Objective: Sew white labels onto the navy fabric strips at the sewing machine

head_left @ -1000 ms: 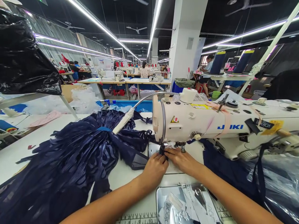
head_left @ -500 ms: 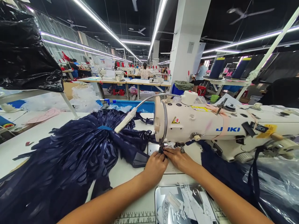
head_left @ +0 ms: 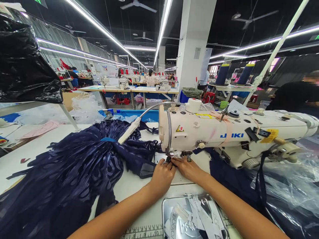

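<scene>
At the needle end of a white sewing machine, both my hands are close together on a small piece of dark navy fabric. My left hand is closed, its fingers curled on the fabric in front of the needle plate. From the other side my right hand presses its fingertips onto the same piece, beneath the machine head. The fingers partly hide the fabric. To the left lies a large gathered bundle of navy sheer garments, tied with a blue band.
A metal tray with labels lies between my forearms, over a printed ruler. A white wand on a flexible neck hangs over the bundle. More navy cloth and clear plastic lie right. A person in black is at far right.
The camera view has turned slightly, so the scene sits further left. Both hands stay at the needle with the fabric, with little visible movement. More of the person at far right shows.
</scene>
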`<state>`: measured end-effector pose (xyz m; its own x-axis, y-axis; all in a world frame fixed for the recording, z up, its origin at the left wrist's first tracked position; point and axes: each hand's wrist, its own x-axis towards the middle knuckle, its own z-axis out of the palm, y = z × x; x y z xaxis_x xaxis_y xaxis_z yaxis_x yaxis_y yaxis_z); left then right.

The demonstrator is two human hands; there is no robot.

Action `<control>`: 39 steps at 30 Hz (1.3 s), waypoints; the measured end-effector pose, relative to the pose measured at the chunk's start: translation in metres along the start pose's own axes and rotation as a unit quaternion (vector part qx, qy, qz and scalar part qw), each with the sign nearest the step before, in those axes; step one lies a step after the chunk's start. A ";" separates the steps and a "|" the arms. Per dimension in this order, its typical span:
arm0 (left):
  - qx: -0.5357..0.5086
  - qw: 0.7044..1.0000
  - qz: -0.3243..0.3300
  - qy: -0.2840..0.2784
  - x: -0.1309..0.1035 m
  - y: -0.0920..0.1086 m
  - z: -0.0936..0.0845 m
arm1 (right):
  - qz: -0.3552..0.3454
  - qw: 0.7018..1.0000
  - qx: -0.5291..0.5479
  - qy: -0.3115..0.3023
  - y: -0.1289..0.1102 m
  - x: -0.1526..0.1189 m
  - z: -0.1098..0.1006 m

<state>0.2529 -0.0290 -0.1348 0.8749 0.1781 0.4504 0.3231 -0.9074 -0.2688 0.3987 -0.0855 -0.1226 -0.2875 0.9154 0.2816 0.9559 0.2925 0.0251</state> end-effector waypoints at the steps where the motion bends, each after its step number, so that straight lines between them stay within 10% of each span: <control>1: 0.001 1.000 0.002 0.001 0.000 0.000 0.000 | 0.004 1.000 0.005 0.003 0.000 0.000 0.001; 8: -0.025 0.999 0.029 -0.001 -0.006 -0.013 -0.011 | 0.020 0.994 0.068 0.078 0.007 -0.003 0.001; 16: -0.121 0.990 0.042 -0.052 -0.019 -0.049 -0.023 | -0.014 0.994 0.104 0.014 -0.006 -0.014 -0.013; 39: -0.119 0.983 0.028 -0.136 -0.025 -0.051 -0.021 | -0.016 0.998 0.020 0.061 -0.018 -0.015 -0.005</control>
<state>0.2069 0.0045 -0.1147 0.9636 0.1912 0.1868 0.2062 -0.9764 -0.0645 0.3865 -0.1059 -0.1226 -0.3055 0.8659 0.3962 0.9427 0.3337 -0.0024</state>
